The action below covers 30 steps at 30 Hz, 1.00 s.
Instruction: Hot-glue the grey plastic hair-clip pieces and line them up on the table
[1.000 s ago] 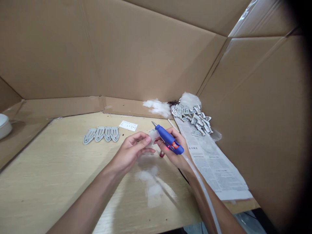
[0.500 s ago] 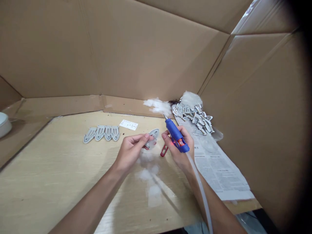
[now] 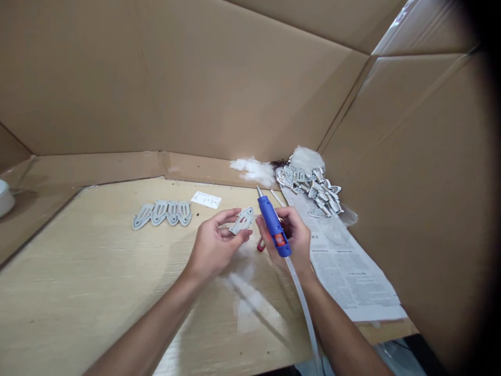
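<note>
My left hand [image 3: 214,241] pinches a small grey boat-shaped cut-out piece [image 3: 242,221] by its edges, its slotted face turned up and its pointed end away from me. In my right hand [image 3: 296,235] is a blue hot glue gun [image 3: 273,222], its metal nozzle pointing up and left, past the piece without touching it. A long translucent glue stick [image 3: 303,303] trails from the back of the gun toward me. Partly hidden below the right hand lies a red-handled tool [image 3: 261,244]; its kind cannot be made out.
Several matching grey pieces [image 3: 161,213] lie in a row at left, beside a white printed card [image 3: 206,199]. More are heaped [image 3: 309,185] on newspaper [image 3: 352,277] at right. White fluffy stuffing [image 3: 253,171] sits near the cardboard wall [image 3: 242,89]. A white round container [image 3: 5,198] stands far left.
The piece in my left hand has turned so that its flat face shows, with the thumb now at its near edge. The glue gun has shifted slightly left and tilted.
</note>
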Each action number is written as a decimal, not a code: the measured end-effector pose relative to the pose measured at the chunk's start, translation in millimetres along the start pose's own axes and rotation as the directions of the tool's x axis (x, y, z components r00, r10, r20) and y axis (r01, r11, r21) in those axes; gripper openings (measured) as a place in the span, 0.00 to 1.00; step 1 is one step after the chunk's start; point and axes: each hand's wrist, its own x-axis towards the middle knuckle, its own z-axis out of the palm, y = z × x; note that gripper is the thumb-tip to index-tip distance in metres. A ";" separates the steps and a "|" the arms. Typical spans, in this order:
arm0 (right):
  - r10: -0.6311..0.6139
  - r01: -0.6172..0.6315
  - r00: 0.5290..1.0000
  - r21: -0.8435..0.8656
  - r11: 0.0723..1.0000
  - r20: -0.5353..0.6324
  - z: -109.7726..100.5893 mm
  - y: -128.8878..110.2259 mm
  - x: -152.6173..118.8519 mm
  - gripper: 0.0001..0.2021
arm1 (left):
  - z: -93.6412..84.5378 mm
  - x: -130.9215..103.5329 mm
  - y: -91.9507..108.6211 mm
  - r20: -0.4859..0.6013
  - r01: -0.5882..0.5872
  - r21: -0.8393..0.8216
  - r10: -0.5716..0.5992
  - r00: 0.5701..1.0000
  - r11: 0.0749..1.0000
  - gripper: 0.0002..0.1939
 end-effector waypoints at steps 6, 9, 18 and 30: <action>-0.099 0.101 0.995 -0.119 0.988 0.026 -3.2 -2.8 -1.4 0.08 | 2.4 -3.2 -3.7 -0.017 0.016 0.010 -0.016 1.000 1.000 0.42; -0.178 0.189 0.981 -0.184 0.965 0.074 -2.7 -7.4 -0.1 0.06 | 3.1 -2.7 -8.3 0.025 -0.020 0.017 0.020 0.999 1.000 0.42; -0.007 0.039 0.959 -0.106 0.994 0.282 -12.3 -11.0 5.6 0.18 | 5.4 -4.5 -4.4 0.035 0.015 -0.062 -0.013 0.999 0.998 0.43; -0.015 0.020 0.936 -0.010 1.000 0.352 -11.2 -13.0 5.7 0.15 | 2.4 0.5 6.5 -0.037 0.037 -0.202 -0.046 0.998 0.979 0.26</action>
